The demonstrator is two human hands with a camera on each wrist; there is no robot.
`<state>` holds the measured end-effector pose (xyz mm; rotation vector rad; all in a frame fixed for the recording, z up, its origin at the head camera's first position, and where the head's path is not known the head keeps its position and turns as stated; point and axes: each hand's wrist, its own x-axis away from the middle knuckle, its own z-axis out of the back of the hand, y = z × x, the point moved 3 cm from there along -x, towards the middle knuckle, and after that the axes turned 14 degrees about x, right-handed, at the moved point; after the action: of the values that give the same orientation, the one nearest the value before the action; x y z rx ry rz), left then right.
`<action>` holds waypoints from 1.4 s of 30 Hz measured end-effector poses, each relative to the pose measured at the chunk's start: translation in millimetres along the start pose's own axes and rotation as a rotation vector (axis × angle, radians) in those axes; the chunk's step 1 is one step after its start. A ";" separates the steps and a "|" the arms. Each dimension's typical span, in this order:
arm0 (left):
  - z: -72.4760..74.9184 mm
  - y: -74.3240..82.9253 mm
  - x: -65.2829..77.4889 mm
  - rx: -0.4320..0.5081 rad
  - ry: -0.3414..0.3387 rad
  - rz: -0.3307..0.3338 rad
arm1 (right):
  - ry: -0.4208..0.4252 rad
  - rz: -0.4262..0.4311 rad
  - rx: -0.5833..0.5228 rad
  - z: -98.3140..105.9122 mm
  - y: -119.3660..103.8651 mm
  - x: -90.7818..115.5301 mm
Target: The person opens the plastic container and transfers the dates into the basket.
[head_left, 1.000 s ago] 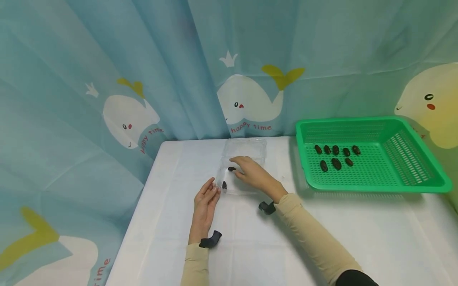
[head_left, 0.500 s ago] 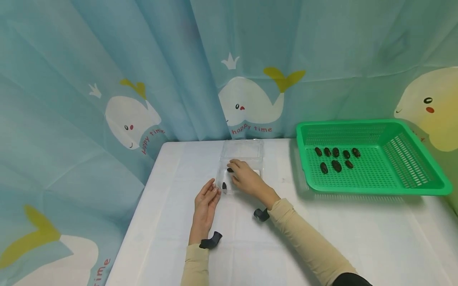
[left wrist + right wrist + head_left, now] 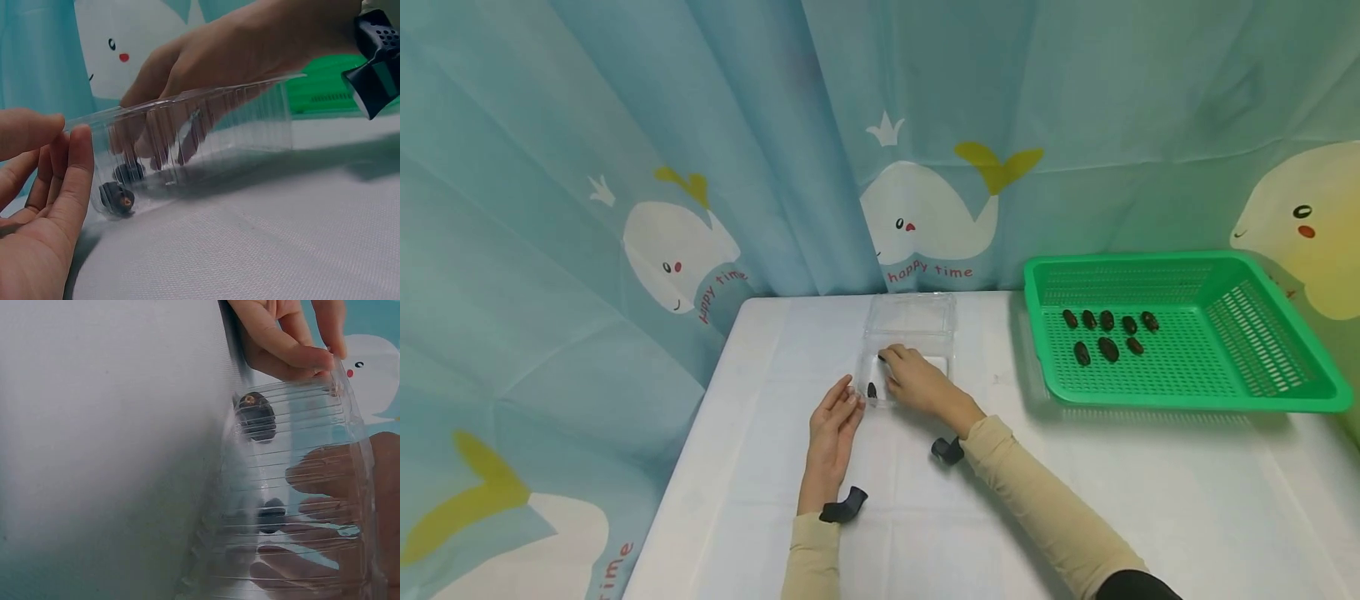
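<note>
An open clear plastic box point(image 3: 946, 368) with a hinged lid point(image 3: 912, 315) lies on the white table. My left hand point(image 3: 835, 437) pinches the box at its near left corner, thumb and fingertips at the rim in both wrist views. Just inside that corner rests one dark, wrinkled black date point(image 3: 257, 417). Reaching in over the rim, my right hand point(image 3: 917, 383) has its curled fingers on a second black date point(image 3: 272, 515), low against the box floor. The head view shows only a sliver of that date past the fingertips.
To the right stands a green plastic basket point(image 3: 1262, 401) with several black dates point(image 3: 1108, 349) laid in two rows. A blue curtain with whale prints point(image 3: 925, 208) hangs right behind the table's far edge. Black wrist straps point(image 3: 844, 506) sit on both arms.
My right hand has moved slightly left and down into the box, its spread fingers drawing in over the second date and covering most of it. The left hand stays at the corner.
</note>
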<state>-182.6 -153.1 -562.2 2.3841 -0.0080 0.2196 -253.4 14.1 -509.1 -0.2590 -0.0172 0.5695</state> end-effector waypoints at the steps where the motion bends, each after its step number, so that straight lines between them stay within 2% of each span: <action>1: 0.0 -0.1 0.4 -0.005 0.001 -0.001 | -0.005 0.002 0.004 0.0 -0.1 -0.4; 14: 0.7 0.0 0.3 0.023 0.021 0.004 | -0.008 -0.007 0.001 4.4 -5.0 -2.2; 24: 1.1 -0.8 -0.6 0.042 0.035 -0.001 | 0.031 0.064 0.035 4.4 -7.2 -7.4; 36: 1.0 0.1 1.4 -0.002 -0.005 -0.007 | 0.106 0.116 0.074 2.4 -4.9 -17.9; 42: 1.5 -0.2 2.4 -0.019 0.002 -0.008 | 0.102 0.127 0.104 0.3 -1.4 -21.9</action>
<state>-180.0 -153.8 -563.0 2.3646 0.0003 0.2173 -271.1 1.3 -507.2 -0.1884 0.1278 0.6804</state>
